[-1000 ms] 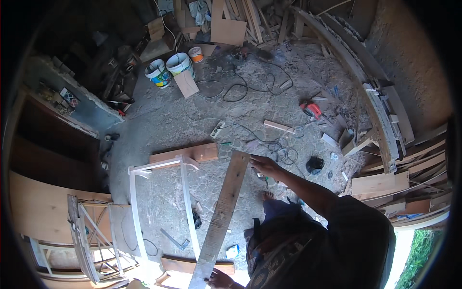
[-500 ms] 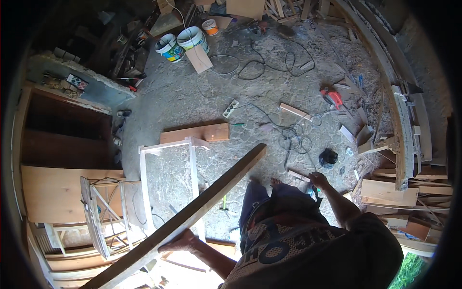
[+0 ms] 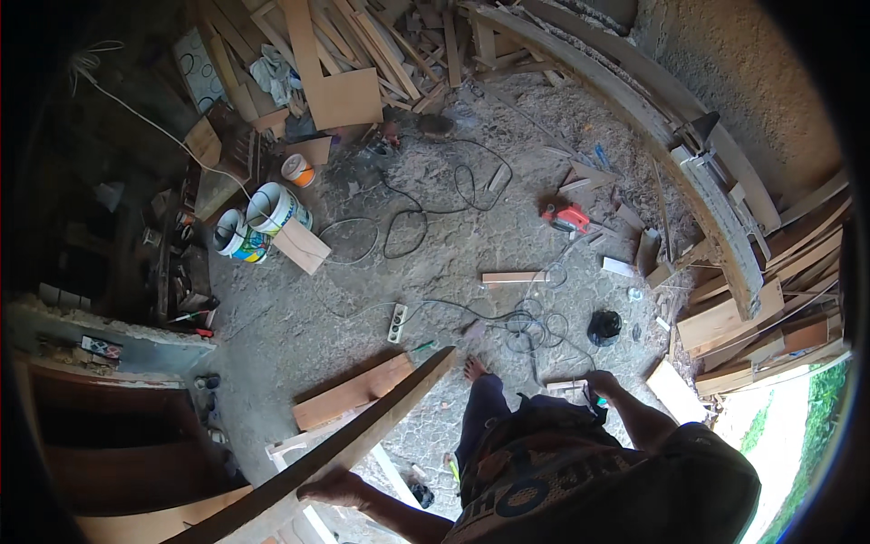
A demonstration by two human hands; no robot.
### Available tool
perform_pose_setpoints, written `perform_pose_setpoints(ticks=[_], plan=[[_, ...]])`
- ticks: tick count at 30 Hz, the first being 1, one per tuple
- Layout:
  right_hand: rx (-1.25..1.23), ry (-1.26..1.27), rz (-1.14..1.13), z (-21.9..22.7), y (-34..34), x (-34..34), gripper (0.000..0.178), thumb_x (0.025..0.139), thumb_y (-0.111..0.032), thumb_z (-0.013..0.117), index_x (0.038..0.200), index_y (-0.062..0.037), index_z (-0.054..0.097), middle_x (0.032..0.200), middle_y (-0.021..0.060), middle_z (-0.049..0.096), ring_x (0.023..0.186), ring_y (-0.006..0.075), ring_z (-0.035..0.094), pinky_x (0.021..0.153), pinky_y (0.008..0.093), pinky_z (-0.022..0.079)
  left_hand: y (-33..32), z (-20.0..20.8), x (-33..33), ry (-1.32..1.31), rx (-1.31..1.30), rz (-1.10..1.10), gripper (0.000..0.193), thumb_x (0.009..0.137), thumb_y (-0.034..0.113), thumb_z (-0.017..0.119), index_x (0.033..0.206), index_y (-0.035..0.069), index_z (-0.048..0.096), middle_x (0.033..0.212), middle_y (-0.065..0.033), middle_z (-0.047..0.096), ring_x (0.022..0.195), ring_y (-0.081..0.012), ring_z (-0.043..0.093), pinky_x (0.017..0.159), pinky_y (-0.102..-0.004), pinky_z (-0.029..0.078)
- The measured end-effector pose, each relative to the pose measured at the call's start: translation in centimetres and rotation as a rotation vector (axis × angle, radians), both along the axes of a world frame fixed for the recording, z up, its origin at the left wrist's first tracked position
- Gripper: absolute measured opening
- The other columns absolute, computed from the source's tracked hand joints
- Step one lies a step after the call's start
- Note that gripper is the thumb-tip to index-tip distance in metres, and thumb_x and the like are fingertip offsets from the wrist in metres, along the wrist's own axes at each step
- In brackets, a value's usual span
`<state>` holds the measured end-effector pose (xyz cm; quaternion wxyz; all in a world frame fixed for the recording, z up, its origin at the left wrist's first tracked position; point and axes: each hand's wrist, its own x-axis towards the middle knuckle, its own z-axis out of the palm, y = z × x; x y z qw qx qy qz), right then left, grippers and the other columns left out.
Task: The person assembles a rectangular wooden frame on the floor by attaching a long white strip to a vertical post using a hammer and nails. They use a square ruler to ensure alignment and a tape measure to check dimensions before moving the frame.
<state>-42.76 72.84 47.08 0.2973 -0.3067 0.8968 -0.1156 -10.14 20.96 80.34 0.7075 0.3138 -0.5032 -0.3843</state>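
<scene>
My left hand (image 3: pixel 335 490) is closed around the lower edge of a long wooden beam (image 3: pixel 381 412), which slants from the lower left up toward the middle. The beam is off the floor and passes over a pale wooden frame (image 3: pixel 391 473). Low at my right side, my right hand (image 3: pixel 602 386) has its fingers curled. A dark cable and a small greenish spot show beside it, but what it grips is not plain. A short pale piece of wood (image 3: pixel 566 387) lies near that hand. Beyond the beam lies a reddish-brown board (image 3: pixel 353 393).
Coiled cables (image 3: pixel 535 328) cross the floor ahead, with a white power strip (image 3: pixel 397 323). A red power tool (image 3: pixel 565 217) and a black bag-like thing (image 3: pixel 605 327) lie to the right. Buckets (image 3: pixel 279 208) stand far left. Stacked boards (image 3: pixel 734 317) line the right side.
My view has swung to the right and ahead, showing more of the far wood pile and right doorway. I have stepped forward, one foot ahead. The beam stays in my left hand.
</scene>
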Motion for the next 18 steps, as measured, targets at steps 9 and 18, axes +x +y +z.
perform_pose_setpoints(ticks=[9, 18], plan=[[-0.215, -0.239, -0.764, 4.3, -14.7, -5.1, 0.021, 0.093, -0.025, 0.058, 0.083, -0.0067, 0.062, 0.085, 0.0139, 0.068, 0.088, 0.0367, 0.067, 0.075, 0.0458, 0.053, -14.3, -2.9, -8.8, -0.235, 0.160, -0.103, 0.061, 0.097, 0.053, 0.060, 0.130, 0.003, 0.052, 0.130, -0.0142, 0.056, 0.122, -0.0246, 0.052, 0.107, -0.0453, 0.041], [-0.076, -0.288, -0.772, -7.1, -9.3, -9.1, 0.038, 0.091, -0.045, 0.058, 0.090, -0.0120, 0.076, 0.102, 0.0187, 0.074, 0.100, 0.0395, 0.070, 0.086, 0.0505, 0.055, -15.9, -1.5, -33.9, -0.563, -0.072, -0.129, 0.050, 0.092, 0.024, 0.066, 0.137, 0.007, 0.052, 0.133, -0.0196, 0.059, 0.124, -0.0403, 0.056, 0.111, -0.0581, 0.034]])
